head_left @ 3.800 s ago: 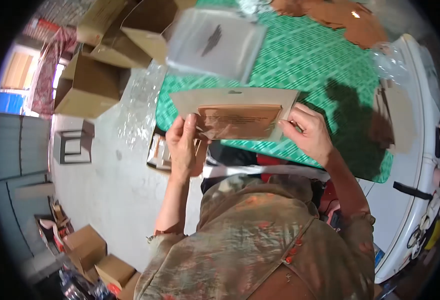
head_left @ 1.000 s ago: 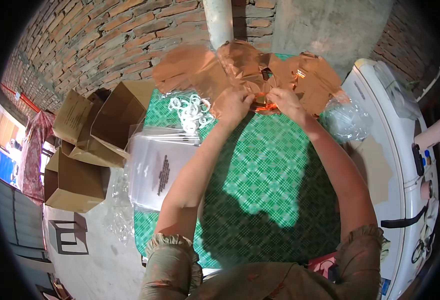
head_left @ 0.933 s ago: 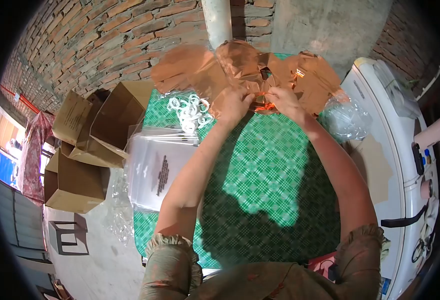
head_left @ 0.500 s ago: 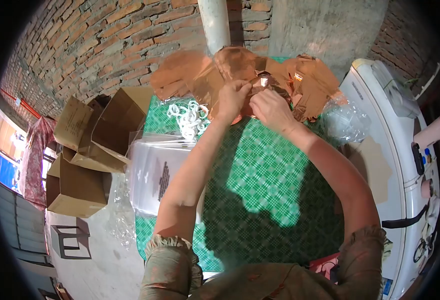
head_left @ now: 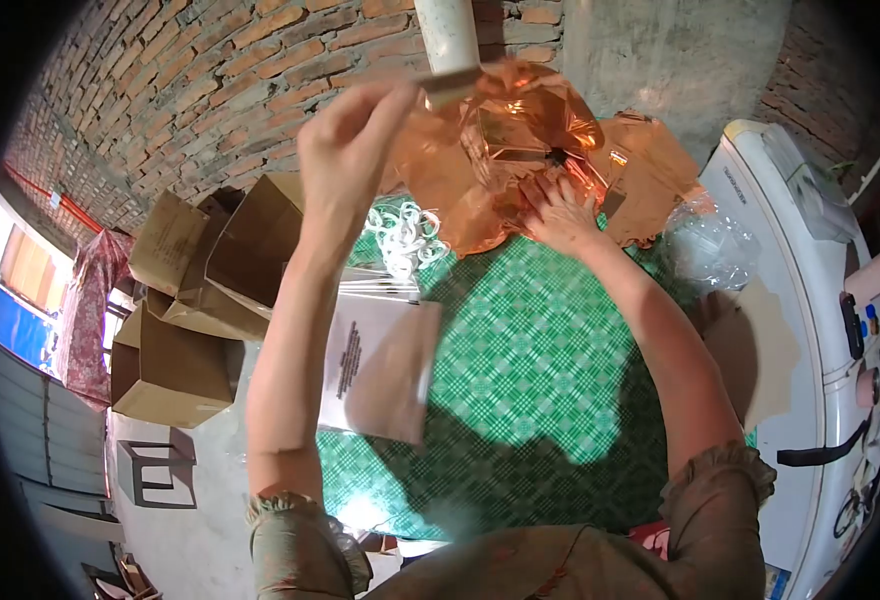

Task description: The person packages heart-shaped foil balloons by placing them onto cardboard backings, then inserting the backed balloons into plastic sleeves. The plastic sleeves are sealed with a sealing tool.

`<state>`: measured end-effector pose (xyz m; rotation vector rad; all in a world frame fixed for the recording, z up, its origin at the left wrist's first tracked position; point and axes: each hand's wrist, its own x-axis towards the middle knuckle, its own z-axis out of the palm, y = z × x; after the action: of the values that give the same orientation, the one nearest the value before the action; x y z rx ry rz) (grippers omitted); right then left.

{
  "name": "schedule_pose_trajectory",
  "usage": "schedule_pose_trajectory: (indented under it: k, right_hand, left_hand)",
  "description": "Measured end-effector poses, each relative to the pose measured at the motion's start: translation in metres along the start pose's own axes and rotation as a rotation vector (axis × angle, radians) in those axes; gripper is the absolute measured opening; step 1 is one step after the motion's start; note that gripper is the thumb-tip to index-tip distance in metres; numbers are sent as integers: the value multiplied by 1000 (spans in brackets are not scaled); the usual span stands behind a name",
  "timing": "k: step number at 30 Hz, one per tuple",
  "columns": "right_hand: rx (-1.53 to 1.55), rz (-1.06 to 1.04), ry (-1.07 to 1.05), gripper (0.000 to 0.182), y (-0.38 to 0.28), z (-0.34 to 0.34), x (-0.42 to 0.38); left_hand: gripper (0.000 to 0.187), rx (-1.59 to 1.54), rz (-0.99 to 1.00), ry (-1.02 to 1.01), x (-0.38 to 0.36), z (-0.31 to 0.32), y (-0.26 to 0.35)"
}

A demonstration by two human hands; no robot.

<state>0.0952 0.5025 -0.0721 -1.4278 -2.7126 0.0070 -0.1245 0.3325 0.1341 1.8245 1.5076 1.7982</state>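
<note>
Crumpled, shiny copper-coloured foil (head_left: 440, 170), which looks like flat foil balloons, lies heaped at the table's far edge. My left hand (head_left: 345, 150) is raised at the heap's left, fingers closed on a blurred brownish strip (head_left: 450, 84) that seems to be an edge of the foil. My right hand (head_left: 563, 213) rests on the middle of the heap, its fingers spread over the foil. Below my left hand, white curled ribbons or rings (head_left: 405, 238) sit in a pile. Clear plastic bags (head_left: 385, 350) with dark print lie nearer me, beside thin white sticks (head_left: 375, 283).
Green checked cloth (head_left: 530, 350) covers the table. Open cardboard boxes (head_left: 175, 370) stand at the left. Crumpled clear plastic (head_left: 710, 245) and a white appliance (head_left: 790, 330) are at the right. Behind rise a white pipe (head_left: 447, 35) and brick wall (head_left: 210, 90).
My left hand has moved up and left from the foil's middle, drawing an edge with it. My right hand has flattened on the foil with fingers spread. The foil bulges higher.
</note>
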Motion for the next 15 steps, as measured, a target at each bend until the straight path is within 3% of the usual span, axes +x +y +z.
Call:
schedule_pose_trajectory:
  k: [2, 6, 10, 12, 15]
  right_hand:
    - [-84, -121, 11, 65, 24, 39, 24]
    - [-188, -301, 54, 55, 24, 18, 8]
    - [-346, -513, 433, 49, 52, 36, 9]
    - [-321, -497, 448, 46, 51, 32, 8]
    - [-178, -296, 223, 41, 37, -4, 2]
  left_hand:
    - [20, 64, -18, -55, -47, -18, 28]
    - [15, 241, 273, -300, -139, -42, 45]
    - [12, 182, 82, -403, -225, -44, 51]
    - [13, 135, -18, -389, -263, -43, 51]
    - [14, 105, -135, -410, -319, -33, 56]
